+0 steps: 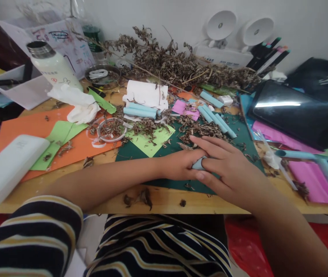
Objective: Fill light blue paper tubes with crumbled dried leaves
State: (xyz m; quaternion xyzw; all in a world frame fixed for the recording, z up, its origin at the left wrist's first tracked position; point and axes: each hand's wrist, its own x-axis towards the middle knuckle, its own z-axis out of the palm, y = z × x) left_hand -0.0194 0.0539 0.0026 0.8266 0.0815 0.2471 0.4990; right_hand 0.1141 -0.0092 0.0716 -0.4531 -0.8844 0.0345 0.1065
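Observation:
My left hand (178, 165) and my right hand (227, 169) meet over the dark green cutting mat (129, 152) near the table's front edge. Between them lies a pale blue paper roll (198, 164); only its end shows. The left hand's fingers close around it from the left. The right hand lies over it with fingers stretched flat and pressing. More pale blue paper rolls (216, 121) lie further back on the mat, and two others (139, 111) rest by a white paper stack (146, 93).
Dried twigs and leaves (178, 63) cover the back and litter the mat. Orange and green paper sheets (62, 134), a tape ring (111, 129), a white bottle (52, 65), a white case (5, 169), a black tablet (293, 111) and pink paper (311, 177) crowd the table.

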